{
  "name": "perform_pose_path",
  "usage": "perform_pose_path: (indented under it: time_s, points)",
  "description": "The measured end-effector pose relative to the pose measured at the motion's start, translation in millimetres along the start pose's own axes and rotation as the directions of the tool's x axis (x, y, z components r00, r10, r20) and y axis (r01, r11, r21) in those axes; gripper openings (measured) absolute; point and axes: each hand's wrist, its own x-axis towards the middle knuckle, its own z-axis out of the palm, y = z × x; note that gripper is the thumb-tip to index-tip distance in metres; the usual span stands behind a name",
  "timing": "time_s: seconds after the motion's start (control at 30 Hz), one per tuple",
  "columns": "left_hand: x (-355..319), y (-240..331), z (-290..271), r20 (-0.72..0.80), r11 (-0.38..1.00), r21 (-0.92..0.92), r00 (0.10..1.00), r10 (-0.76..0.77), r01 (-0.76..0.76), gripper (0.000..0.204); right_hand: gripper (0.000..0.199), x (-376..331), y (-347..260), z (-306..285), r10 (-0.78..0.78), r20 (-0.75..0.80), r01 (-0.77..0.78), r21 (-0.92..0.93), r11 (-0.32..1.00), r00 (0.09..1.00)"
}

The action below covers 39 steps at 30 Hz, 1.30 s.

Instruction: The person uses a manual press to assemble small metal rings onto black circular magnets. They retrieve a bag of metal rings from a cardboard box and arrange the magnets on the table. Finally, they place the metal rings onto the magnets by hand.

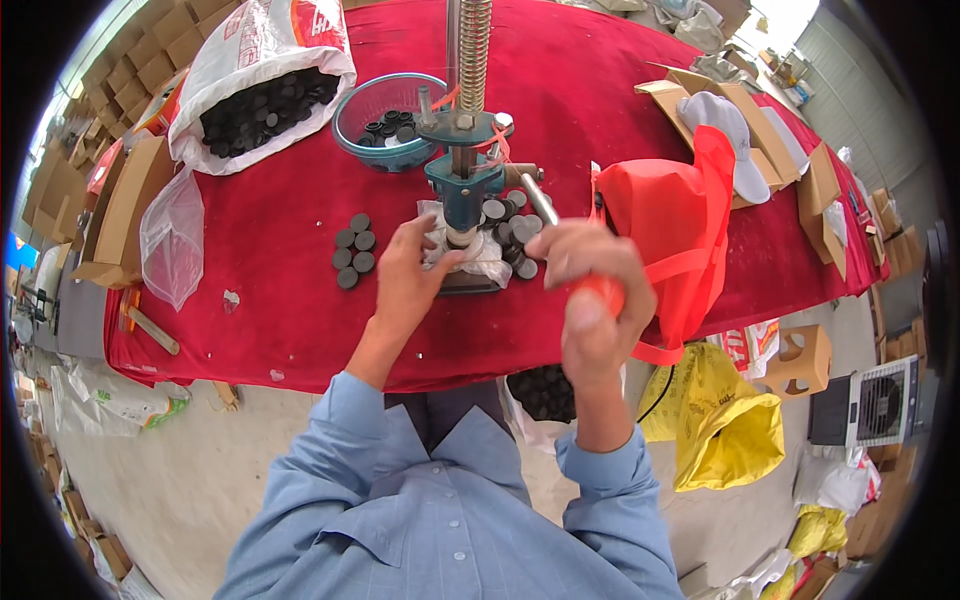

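Observation:
A green hand press (462,200) with a coiled spring on its column stands on the red-covered table. My right hand (605,290), slightly blurred, is closed round the red grip (603,290) of its metal lever (540,200). Beside the press head, my left hand (402,268) has its thumb and fingers apart. Its thumb reaches under the ram, where a whitish plastic sheet (485,262) lies over the base; whether it touches a piece there is hidden. Black round discs (355,250) sit left of that hand, and a pile of grey and black discs (515,228) lies right of the press.
Behind the press is a teal basket (345,130) of discs. A white sack (190,125) of black discs lies at the back left. To the right are a red bag (650,200), a grey cap (720,135) and open cartons (670,105). Yellow sacks (710,430) stand below the table's edge.

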Motion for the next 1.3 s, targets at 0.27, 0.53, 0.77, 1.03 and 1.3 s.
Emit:
perform_pose_path:
  time_s: [0.27,0.53,0.77,1.03,1.3]
  points:
    - [-45.1,-35.5,-78.3,-0.092,0.883,0.465,0.996,-0.018,0.059,0.024,0.027,-62.4,11.3,-8.9,0.019,0.034,-0.017,-0.067,0.998,0.999]
    - [-58.9,-58.7,-83.7,-0.173,0.903,0.417,0.984,-0.032,0.103,0.030,0.021,-28.5,-2.3,-17.0,0.009,0.154,0.013,-0.140,0.990,0.988]
    - [-55.4,-40.2,-80.9,-0.159,0.958,0.243,0.980,-0.118,0.154,0.031,0.018,18.4,-18.5,-10.6,0.140,0.109,-0.130,-0.087,0.988,0.984]
    - [-8.1,9.6,-1.7,0.005,0.993,-0.003,0.993,-0.114,0.114,0.052,0.028,71.4,-26.7,-5.1,0.341,0.106,-0.328,-0.122,0.937,0.934]
    - [2.4,2.3,20.6,-0.017,0.994,0.100,0.999,0.044,-0.042,0.060,0.021,44.6,-19.7,-2.6,0.257,0.046,-0.255,-0.037,0.966,0.965]
